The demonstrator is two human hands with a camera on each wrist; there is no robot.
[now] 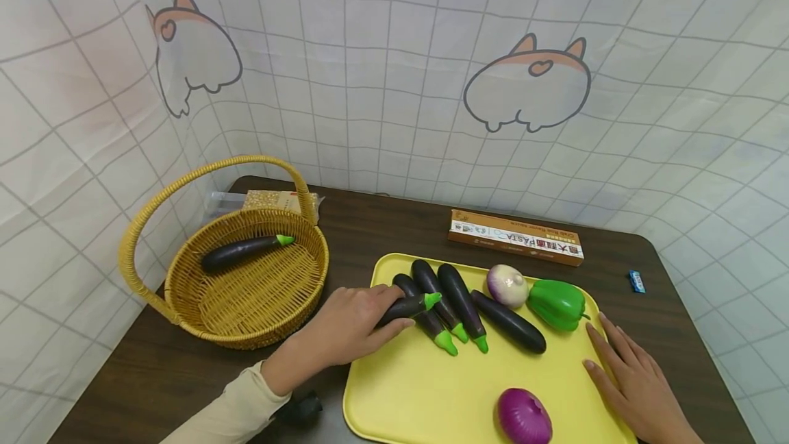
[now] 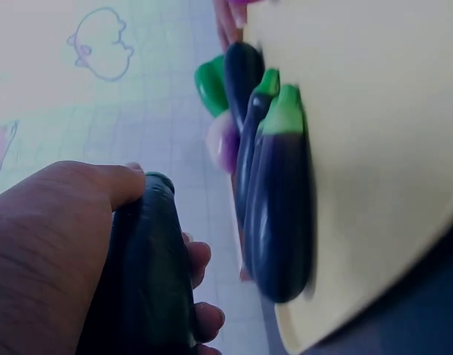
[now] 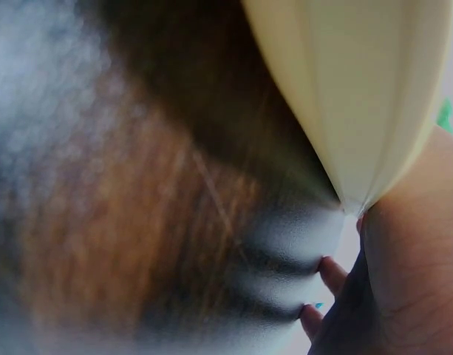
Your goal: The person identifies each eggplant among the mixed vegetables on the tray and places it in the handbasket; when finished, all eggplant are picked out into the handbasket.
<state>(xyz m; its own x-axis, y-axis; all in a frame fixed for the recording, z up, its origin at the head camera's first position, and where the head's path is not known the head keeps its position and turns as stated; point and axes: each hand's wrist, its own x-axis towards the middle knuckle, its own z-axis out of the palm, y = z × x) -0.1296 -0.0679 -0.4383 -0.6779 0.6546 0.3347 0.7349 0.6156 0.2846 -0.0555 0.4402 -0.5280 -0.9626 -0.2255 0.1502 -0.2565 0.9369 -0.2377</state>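
Head view: an eggplant [image 1: 403, 308] is gripped by the left hand [image 1: 351, 324] over the left part of a yellow tray [image 1: 444, 392], its green cap left uncovered. Its body is wrapped, with the thumb on one side and curled fingertips on the other in the left wrist view, a hold probably chosen because a smooth, slender shape could slip. Whether the tray is touched by it cannot be told. Just beside it, three eggplants [image 1: 459, 297] are laid side by side, caps toward the near side, perhaps so that each can be lifted singly; a fourth eggplant [image 1: 510, 322] is set aslant. Beyond are placed a purple-and-white onion [image 1: 507, 286] and a green bell pepper [image 1: 557, 303]; a purple onion [image 1: 524, 418] is kept apart nearer. The right hand [image 1: 635, 379] is rested, fingers extended and spread, at the right rim, presumably as a steadying touch. On the desk [image 1: 394, 228], one eggplant [image 1: 240, 253] is held within a wicker basket [image 1: 277, 307], and a pasta box [image 1: 514, 237] is stood behind the tray.
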